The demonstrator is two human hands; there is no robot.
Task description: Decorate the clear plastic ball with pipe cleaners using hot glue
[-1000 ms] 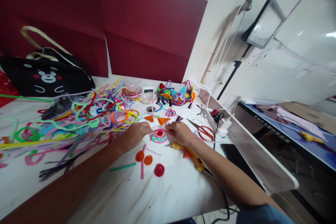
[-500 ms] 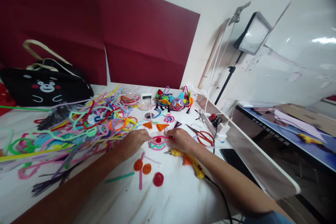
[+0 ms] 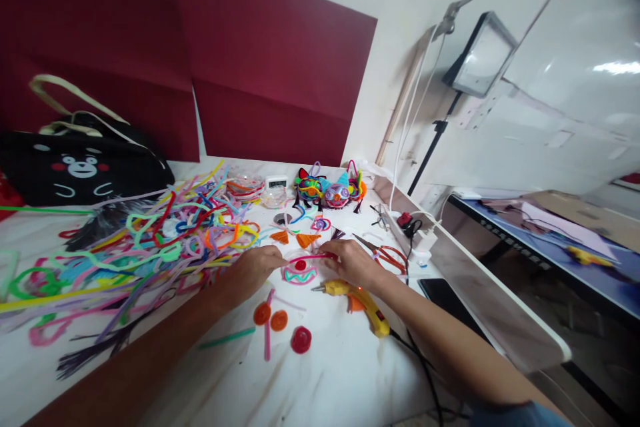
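A bright pink pipe cleaner (image 3: 311, 257) stretches between my two hands, above a red coil. My left hand (image 3: 255, 270) is closed, its fingertips pinched at the strip's left end. My right hand (image 3: 353, 263) pinches the other end. Under the strip lies a clear round piece (image 3: 300, 276) with a pink outline, the red coil (image 3: 300, 265) and a teal zigzag. Just below my right hand rests a yellow hot glue gun (image 3: 367, 303), its nozzle pointing left. Orange triangles (image 3: 307, 240) lie beyond the round piece.
Loose pipe cleaners (image 3: 165, 240) heap up on the left before a black bag (image 3: 83, 170). Orange-handled scissors (image 3: 393, 257) and a dark phone (image 3: 453, 307) lie right. Nearer are orange coils (image 3: 279, 320), a red coil (image 3: 301, 340) and strips. Decorated animal heads (image 3: 336, 193) stand behind.
My right hand has shifted slightly, and more of the pink pipe cleaner shows at its fingers. My left hand stays almost in place. The whole view has moved a little.
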